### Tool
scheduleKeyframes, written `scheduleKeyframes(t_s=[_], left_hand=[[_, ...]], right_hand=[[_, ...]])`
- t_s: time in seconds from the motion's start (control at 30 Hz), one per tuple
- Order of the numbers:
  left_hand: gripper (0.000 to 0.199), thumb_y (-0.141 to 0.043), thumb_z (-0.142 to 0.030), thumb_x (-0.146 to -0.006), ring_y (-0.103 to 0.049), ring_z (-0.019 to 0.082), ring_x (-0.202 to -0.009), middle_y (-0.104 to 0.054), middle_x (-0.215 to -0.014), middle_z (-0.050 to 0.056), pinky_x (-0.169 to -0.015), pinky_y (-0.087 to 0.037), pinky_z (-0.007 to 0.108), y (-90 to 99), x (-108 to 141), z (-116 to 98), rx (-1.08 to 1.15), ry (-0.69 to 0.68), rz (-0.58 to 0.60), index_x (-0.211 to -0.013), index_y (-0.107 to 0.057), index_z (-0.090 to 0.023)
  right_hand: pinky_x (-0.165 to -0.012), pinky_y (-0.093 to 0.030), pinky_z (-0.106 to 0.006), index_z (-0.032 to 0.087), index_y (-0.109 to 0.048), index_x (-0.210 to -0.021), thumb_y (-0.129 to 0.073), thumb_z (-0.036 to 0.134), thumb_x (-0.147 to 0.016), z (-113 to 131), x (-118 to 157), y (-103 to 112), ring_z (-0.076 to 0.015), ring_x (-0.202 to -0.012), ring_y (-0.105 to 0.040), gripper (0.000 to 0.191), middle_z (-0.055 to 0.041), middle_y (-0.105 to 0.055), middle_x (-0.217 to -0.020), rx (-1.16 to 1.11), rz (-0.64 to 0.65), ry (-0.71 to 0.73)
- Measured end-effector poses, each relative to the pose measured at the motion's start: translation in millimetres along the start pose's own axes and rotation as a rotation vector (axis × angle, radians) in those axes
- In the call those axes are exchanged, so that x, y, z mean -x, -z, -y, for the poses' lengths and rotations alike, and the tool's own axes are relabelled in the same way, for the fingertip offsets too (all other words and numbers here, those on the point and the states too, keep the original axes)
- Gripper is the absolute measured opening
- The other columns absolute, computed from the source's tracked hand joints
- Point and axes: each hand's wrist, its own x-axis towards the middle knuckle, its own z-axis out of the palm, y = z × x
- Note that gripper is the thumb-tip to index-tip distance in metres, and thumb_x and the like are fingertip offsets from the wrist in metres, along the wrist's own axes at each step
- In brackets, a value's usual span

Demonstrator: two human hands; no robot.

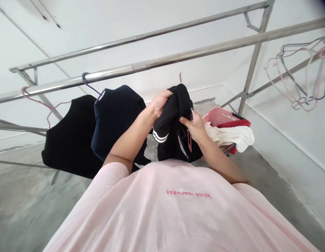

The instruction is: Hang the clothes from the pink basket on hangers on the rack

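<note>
A black garment with white stripes [175,105] hangs bunched in front of my chest, below the metal rail. My left hand [160,102] grips its upper left side, fingers partly hidden in the cloth. On the other side, my right hand [195,126] is closed around a pink hanger [189,141], its thumb against the black fabric. The hanger's hook pokes out above the cloth, apart from the rail. To the left, a navy garment [116,115] hangs on a purple hanger [90,85], and beside it a black garment [69,140] on a pink one.
The metal rack [178,57] has two long rails across the view. Several bare hangers [300,75] hang at the far right. A pink basket [217,115] with white cloth [230,136] over its edge stands right of my hands, by the wall.
</note>
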Motion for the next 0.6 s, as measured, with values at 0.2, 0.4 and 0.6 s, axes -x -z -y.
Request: scheduleKeyframes(t_s=[0.2,0.4,0.6], left_hand=[[0.036,-0.06,-0.044,-0.092,-0.067,0.03,-0.117,-0.071,-0.116,0.01,-0.102,-0.054,0.045,48.3,-16,17,-0.044,-0.183,-0.158,-0.118,-0.061,-0.018],[0.026,-0.064,-0.046,-0.09,-0.06,0.02,-0.107,-0.062,-0.107,0.006,-0.095,-0.048,0.032,76.8,45,124,-0.551,-0.62,-0.519,-0.1,-0.057,-0.022],[0.06,-0.084,-0.046,-0.071,-0.056,0.031,-0.118,-0.056,-0.129,0.015,-0.085,-0.053,0.039,81.2,62,190,-0.824,-0.152,0.001,-0.121,-0.06,-0.021]], right_hand=[[-0.089,-0.061,-0.036,0.024,-0.064,-0.097,-0.091,0.046,-0.06,-12,-3,2,-0.0221,-0.097,-0.073,0.05,0.0006,-0.076,-0.095,-0.368,-0.126,-0.155],[-0.049,-0.055,-0.024,0.022,-0.058,-0.088,-0.09,0.04,-0.064,-24,-25,36,-0.0128,-0.058,-0.066,0.044,0.0059,-0.068,-0.071,-0.434,-0.468,-0.254],[-0.03,-0.033,-0.021,0.021,-0.048,-0.071,-0.077,0.054,-0.082,-33,-47,49,-0.008,-0.036,-0.042,0.045,0.0071,-0.048,-0.048,-0.416,-0.49,-0.377]])
